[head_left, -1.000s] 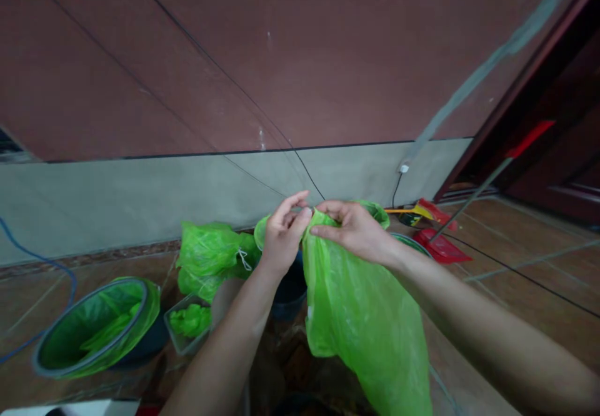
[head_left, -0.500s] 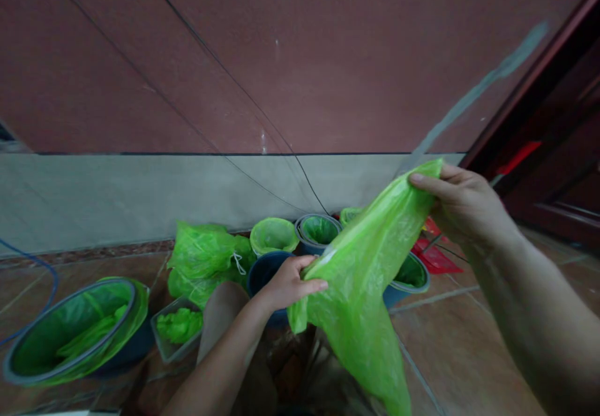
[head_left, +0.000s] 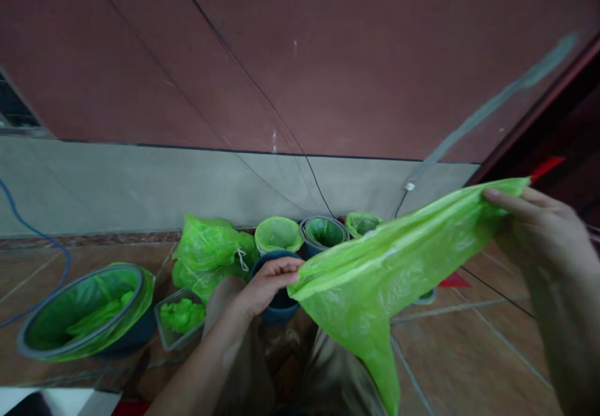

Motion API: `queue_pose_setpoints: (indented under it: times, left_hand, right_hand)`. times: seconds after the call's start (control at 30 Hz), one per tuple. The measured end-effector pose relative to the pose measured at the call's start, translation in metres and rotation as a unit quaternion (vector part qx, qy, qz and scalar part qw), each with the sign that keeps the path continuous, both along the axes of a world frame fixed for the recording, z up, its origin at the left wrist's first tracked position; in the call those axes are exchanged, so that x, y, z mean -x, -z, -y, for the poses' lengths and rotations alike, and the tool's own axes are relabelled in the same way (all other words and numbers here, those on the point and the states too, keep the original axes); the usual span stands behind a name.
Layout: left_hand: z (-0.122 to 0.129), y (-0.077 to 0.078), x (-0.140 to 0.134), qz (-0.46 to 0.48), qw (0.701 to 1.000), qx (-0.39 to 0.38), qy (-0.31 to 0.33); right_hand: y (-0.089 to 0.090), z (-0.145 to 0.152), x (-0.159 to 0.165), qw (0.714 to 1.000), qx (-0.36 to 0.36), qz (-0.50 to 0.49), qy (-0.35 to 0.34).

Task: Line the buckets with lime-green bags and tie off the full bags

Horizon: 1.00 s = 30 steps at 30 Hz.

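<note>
Stretched between both hands is a green plastic bag [head_left: 375, 278], its top edge pulled taut and its lower end hanging in front of my knees. My left hand [head_left: 269, 285] pinches one corner of the edge. At the raised far corner, my right hand [head_left: 539, 228] grips the bag between thumb and fingers. Behind my left hand stands a blue bucket [head_left: 281, 310], partly covered by that hand.
Along the wall stand a green-lined bucket [head_left: 279, 233], nested grey-rimmed buckets [head_left: 307, 235] and another lined bucket [head_left: 362, 222]. To the left are a tied green sack [head_left: 209, 250], a clear tub [head_left: 173, 341] and a large lined bucket [head_left: 28, 341]. A blue hose [head_left: 65, 266] trails nearby.
My right hand has moved right, drawing the bag's top edge out long and straight. My left hand has shifted slightly left with its corner, and the view has turned a little.
</note>
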<state>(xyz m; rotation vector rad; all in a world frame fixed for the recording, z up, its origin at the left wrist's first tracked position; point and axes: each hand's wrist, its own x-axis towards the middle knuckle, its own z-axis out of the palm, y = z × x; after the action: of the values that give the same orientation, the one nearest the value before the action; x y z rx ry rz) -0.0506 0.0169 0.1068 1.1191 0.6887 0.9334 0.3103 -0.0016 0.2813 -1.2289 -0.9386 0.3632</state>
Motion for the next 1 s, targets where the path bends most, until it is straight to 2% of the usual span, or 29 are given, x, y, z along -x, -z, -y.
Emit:
queue_pose_setpoints:
  times: [0.1,0.2,0.27,0.4,0.6,0.7,1.0]
  left_hand:
    - [-0.002,0.001,-0.001,-0.039,0.998,-0.030,-0.047]
    - [-0.005,0.001,-0.004,-0.095,0.987,-0.083,-0.104]
    - [-0.006,0.000,-0.007,-0.114,0.982,-0.098,-0.111]
    - [-0.003,0.003,-0.011,-0.101,0.993,-0.036,-0.050]
    - [0.009,0.011,-0.010,-0.017,0.995,0.097,0.033]
    - [0.017,0.012,-0.008,0.005,0.993,0.101,0.064]
    - [0.024,0.004,-0.001,0.010,0.996,0.047,0.077]
  right_hand:
    - [0.002,-0.002,-0.004,0.998,-0.011,-0.067,-0.008]
    - [0.004,-0.002,-0.004,0.998,-0.018,-0.059,-0.009]
    - [0.006,0.000,-0.002,0.999,-0.014,-0.045,-0.019]
    - [0.008,0.002,0.003,0.999,-0.012,-0.022,-0.041]
    - [0.010,-0.001,0.009,0.997,0.013,-0.067,-0.034]
    - [0.015,-0.004,0.008,0.997,0.014,-0.063,-0.039]
    - [0.020,-0.007,0.009,0.997,0.024,-0.063,-0.050]
